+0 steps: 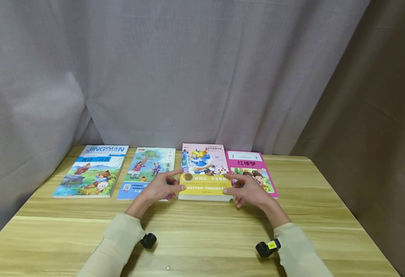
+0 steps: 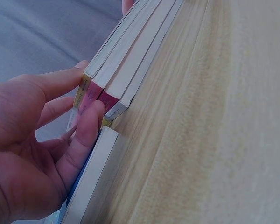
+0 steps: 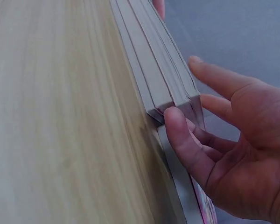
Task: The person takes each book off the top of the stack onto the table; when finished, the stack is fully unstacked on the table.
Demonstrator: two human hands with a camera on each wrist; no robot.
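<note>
Pale wood-grain tabletop (image 1: 205, 238), grey fabric curtain (image 1: 188, 77) behind. Rectangular pink-and-yellow-topped book stack (image 1: 205, 169) sits between my left hand (image 1: 161, 186) and right hand (image 1: 250, 190), fingers loosely extended, not gripping. I'd press both sides evenly.

Soft light, dim bluish wrist views

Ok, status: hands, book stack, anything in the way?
Left hand, right hand at opposite sides of the book stack. Stack flat on table. Crowding it: tree-cover book left, magenta-edged book right.
</note>
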